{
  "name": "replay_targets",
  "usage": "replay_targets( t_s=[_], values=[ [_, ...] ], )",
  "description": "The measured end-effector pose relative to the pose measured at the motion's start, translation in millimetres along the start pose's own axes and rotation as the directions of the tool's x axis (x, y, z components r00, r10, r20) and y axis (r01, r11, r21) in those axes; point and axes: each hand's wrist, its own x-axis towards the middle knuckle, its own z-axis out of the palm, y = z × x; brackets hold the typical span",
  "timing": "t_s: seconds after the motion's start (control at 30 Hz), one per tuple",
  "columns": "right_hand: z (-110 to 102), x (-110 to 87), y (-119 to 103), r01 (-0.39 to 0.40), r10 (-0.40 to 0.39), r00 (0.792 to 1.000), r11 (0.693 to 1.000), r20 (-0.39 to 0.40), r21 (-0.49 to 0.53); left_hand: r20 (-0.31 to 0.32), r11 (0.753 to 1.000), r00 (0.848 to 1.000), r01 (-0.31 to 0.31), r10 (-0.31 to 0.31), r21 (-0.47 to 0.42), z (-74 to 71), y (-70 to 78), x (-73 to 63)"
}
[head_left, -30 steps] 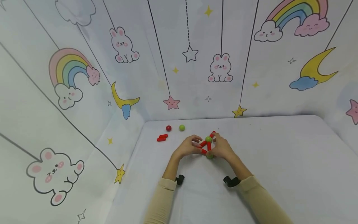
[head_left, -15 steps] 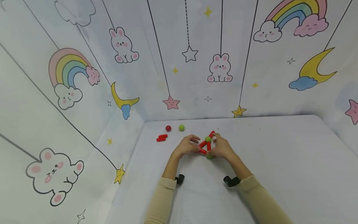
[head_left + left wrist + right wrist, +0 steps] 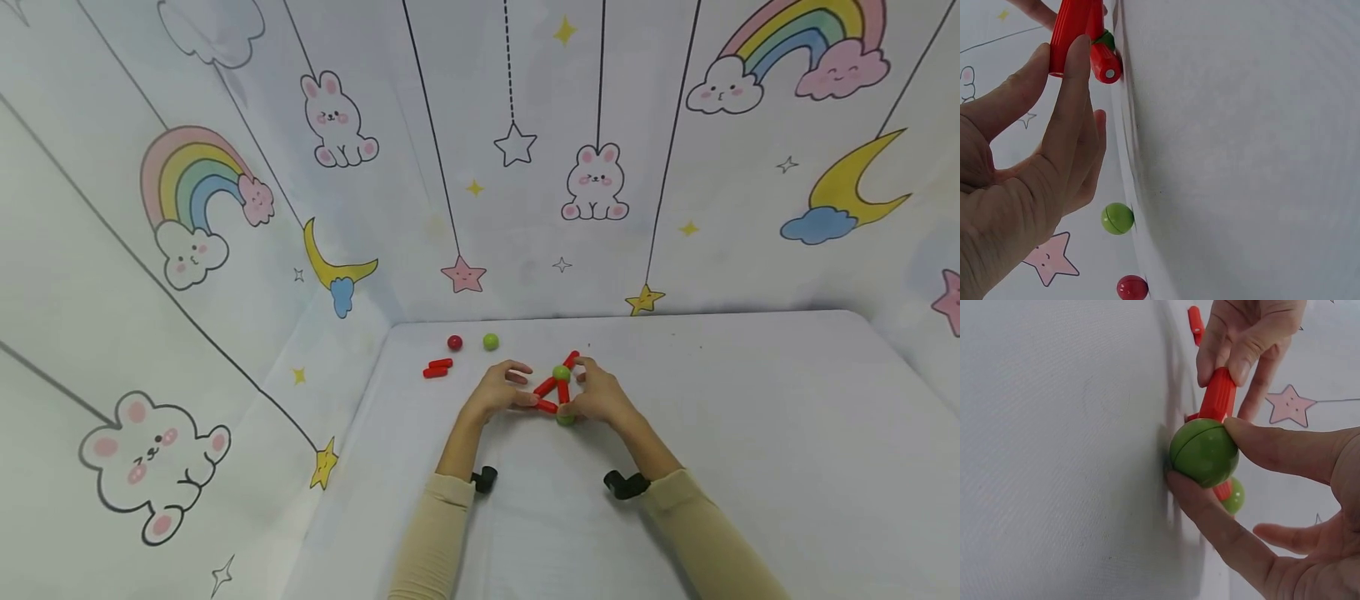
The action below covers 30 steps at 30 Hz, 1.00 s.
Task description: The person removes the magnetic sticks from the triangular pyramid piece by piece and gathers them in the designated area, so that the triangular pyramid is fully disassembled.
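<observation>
In the head view, my left hand (image 3: 497, 392) and right hand (image 3: 600, 397) meet over a small frame of red rods and green balls. Thumb and fingertip of the left hand pinch the end of a red rod (image 3: 1071, 31). That rod's other end meets a green ball (image 3: 1205, 453), which my right hand pinches between thumb and forefinger. Farther from me is a second green ball (image 3: 561, 373), with a red rod (image 3: 545, 387) slanting left from it, another red rod (image 3: 563, 392) joining it to the near ball, and a third red rod (image 3: 572, 360) pointing away.
Back left on the white table (image 3: 750, 433) lie a loose red ball (image 3: 454, 342), a loose green ball (image 3: 491, 342) and two loose red rods (image 3: 436, 372). Behind stands a white backdrop (image 3: 525, 225) with cartoon drawings. Each wrist wears a black camera (image 3: 626, 485).
The left hand's upper fingers have drawn back slightly to the left, away from the slanting rod, while its pinch stays on the near rod. My right hand holds almost still.
</observation>
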Motion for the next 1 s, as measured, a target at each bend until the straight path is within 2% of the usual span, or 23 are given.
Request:
replay_targets(
  t_s=[0.2,0.3,0.47,0.6,0.7,1.0],
  values=[
    [-1,-1.8,0,-0.007,0.007,1.0,1.0,0.0,-0.001,-0.006,1.0,1.0,0.021,-0.021,-0.022,1.2,1.1,0.2],
    [-2,-2.8,0,-0.015,0.015,1.0,1.0,0.003,0.012,-0.015,1.0,1.0,0.022,-0.022,-0.021,-3.2,0.7,-0.6],
    [-5,-3.7,0,-0.029,0.029,1.0,0.999,0.005,0.02,-0.07,0.999,0.997,0.013,-0.017,-0.049,-23.3,-4.4,-4.1],
    [-5,-3.2,1,-0.028,0.028,1.0,0.999,0.006,0.015,-0.08,0.997,0.997,0.002,-0.007,-0.071,-41.7,-10.0,-11.2],
    [-4,-3.5,2,-0.023,0.023,1.0,0.999,0.014,0.026,-0.092,0.998,0.996,-0.006,0.001,-0.057,-53.0,-13.6,-16.5],
    [-4,-4.6,2,-0.013,0.013,1.0,1.0,0.02,0.026,-0.18,1.0,0.983,-0.024,0.023,-0.003,-87.3,-19.4,-24.5]
  ],
)
